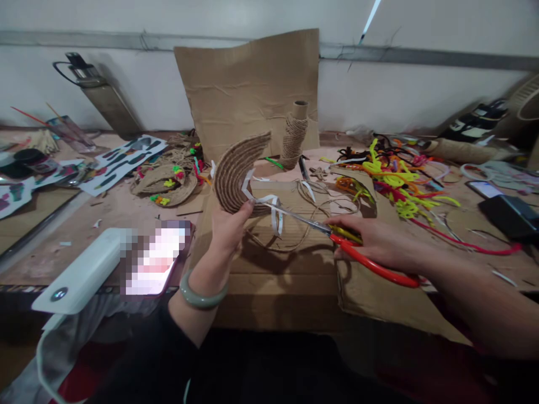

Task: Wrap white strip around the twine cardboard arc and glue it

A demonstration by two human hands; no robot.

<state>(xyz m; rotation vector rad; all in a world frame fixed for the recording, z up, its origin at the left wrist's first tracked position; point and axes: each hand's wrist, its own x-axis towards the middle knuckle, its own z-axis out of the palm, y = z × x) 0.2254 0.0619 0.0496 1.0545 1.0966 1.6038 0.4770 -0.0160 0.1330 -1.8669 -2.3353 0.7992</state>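
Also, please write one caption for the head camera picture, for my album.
The left hand holds a curved rope piece; the right hand holds red-handled scissors, their blades at a white strip.

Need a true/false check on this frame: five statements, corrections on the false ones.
1. The right hand holds the scissors. True.
2. The bangle is on the right wrist. False: it is on the left.
3. The left hand holds the curved twine piece. True.
4. The twine spool lies on its side. False: it stands upright, in front of the raised cardboard.
5. The scissor blades point away from the left hand. False: they point towards it.
6. The bottle at far left leans against the wall. True.
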